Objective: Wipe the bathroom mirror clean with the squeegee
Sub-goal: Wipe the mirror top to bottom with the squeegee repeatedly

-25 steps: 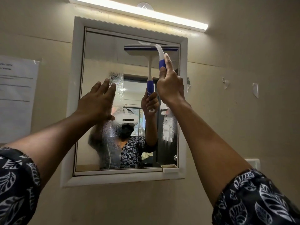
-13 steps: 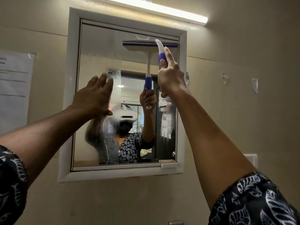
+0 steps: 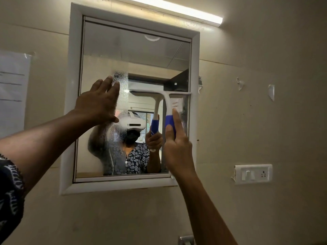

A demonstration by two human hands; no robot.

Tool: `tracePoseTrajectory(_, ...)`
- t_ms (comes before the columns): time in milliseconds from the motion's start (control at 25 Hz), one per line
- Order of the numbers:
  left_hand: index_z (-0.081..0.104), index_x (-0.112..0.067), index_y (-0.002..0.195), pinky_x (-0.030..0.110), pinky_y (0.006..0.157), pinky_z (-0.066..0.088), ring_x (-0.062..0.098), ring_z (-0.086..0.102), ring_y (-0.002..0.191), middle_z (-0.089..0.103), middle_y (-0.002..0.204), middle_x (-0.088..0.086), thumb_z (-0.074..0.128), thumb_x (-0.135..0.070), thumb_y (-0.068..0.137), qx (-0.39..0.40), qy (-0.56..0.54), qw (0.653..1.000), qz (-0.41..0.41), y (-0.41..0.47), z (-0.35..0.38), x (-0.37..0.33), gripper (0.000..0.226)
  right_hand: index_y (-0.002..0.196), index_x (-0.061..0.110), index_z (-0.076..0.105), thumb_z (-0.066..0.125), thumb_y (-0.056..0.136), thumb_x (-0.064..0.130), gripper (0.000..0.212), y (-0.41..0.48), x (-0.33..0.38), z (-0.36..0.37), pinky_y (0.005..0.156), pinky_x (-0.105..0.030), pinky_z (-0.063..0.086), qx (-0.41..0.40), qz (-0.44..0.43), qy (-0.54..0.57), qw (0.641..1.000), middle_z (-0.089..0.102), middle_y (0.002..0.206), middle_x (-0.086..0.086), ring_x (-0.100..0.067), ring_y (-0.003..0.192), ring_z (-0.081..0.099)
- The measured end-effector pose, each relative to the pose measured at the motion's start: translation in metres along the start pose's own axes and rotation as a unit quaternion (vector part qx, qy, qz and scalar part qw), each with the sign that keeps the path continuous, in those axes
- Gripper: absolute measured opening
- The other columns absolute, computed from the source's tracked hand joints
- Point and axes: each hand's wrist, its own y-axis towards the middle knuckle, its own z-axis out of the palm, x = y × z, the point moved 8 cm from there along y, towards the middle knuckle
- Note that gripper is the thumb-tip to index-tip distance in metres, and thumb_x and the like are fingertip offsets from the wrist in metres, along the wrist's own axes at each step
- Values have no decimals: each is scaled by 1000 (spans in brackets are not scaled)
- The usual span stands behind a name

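While the right hand (image 3: 177,147) works the right side of the glass, things stand thus:

right hand: clenched round the blue grip of the squeegee (image 3: 168,110), index finger laid up along the handle, thumb on the near side.
squeegee: white T-shape w/ blue grip; blade horizontal, pressed on the mirror (image 3: 134,50) about mid-height, right end at the inner frame edge, left end near the middle of the glass. Handle hangs down from the blade toward the lower right.
left hand (image 3: 98,105): flat & released, fingers spread & pointing up-right, palm against the left-centre of the glass; grasps nothing.
mirror: rectangular, in a white frame (image 3: 71,103) on a beige wall (image 3: 247,121). Upper part above the blade looks clear; a strip of droplets (image 3: 122,82) runs down just right of the left hand's fingertips, more wet patches lower left-centre. Small wet area just right of the handle, below the blade.
reflection: person w/ white headset, leaf-print top, both arms raised.
tube light (image 3: 177,9): lit, above the frame, tilted in view.
paper sheet (image 3: 12,92): taped to wall, left of frame; text too blurred to read.
switch plate (image 3: 253,174): white, lower right of mirror, well apart.
tape scraps (image 3: 270,91): on wall right of frame.
sleeves: dark leaf print, left one (image 3: 8,191) in view at the bottom left edge.
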Motion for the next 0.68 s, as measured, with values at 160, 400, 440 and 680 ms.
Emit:
tracePoseTrajectory(160,8,-17,150,53,105,34,28,5,146,2,159,6,82,-42,62,-2,-5,1000,3,0,0,0,117,141,53,12,28,99,34,49,-49,-24,7,44,-12,38,26,43,29,998,51,74,7,-2,47,45)
tracePoseTrajectory(400,8,-17,150,52,106,33,28,4,146,2,159,7,82,-41,63,-2,-2,1000,1,0,0,-1,117,134,59,9,28,90,44,50,-103,-54,14,44,-16,38,36,103,20,994,46,60,3,-3,41,44)
tracePoseTrajectory(440,8,-17,150,52,106,32,28,4,146,1,159,7,82,-41,63,-1,-2,1000,1,0,1,-1,117,133,58,9,30,92,41,49,-109,-58,14,45,-17,41,35,114,12,993,48,62,4,-4,42,45)
tracePoseTrajectory(680,7,-17,150,54,105,33,30,4,145,1,158,8,83,-40,62,5,0,1000,-5,2,3,-1,119,128,63,6,31,96,40,47,-119,-61,7,52,-17,44,44,143,-28,988,50,68,5,-6,50,46)
